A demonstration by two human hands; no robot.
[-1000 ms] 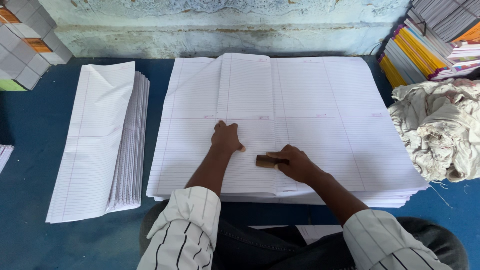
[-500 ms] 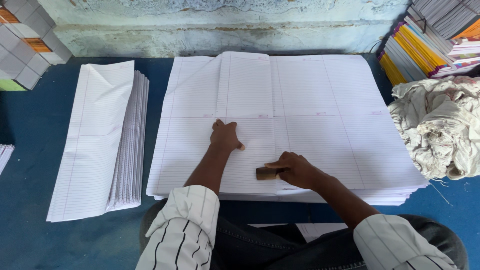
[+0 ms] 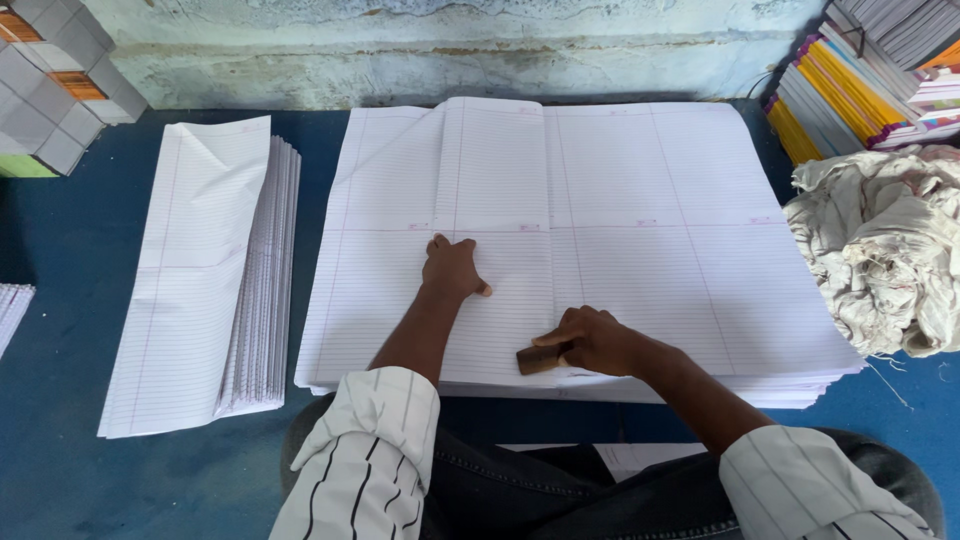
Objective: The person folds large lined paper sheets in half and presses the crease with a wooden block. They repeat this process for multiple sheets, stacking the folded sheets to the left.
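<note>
At the far left edge sits a pile of grey and orange square blocks (image 3: 55, 85), and beside it on the blue work surface (image 3: 60, 260) lies a stack of folded white ruled sheets (image 3: 205, 290), long and narrow, its folded edges fanned along the right side (set well apart from the big stack, probably to keep finished and unfinished paper separate). In the middle is the broad stack of large white ruled paper sheets (image 3: 640, 230), spread flat and reaching almost to the wall.

The left hand (image 3: 452, 268) rests palm down on the top sheet, fingers spread and open, holding nothing; pressed flat like this, it likely pins the paper so it cannot slide. To its right, nearer the front edge of the stack, the right hand (image 3: 598, 340) has its fingers curled closed around a small brown wooden block (image 3: 538, 358), which pokes out leftward beyond the fingertips and lies against the paper, a grip suited to pressing along the sheet.

Far right sits a crumpled heap of off-white cloth (image 3: 880, 250), with a pile of colourful bound books (image 3: 860, 85) behind it.
</note>
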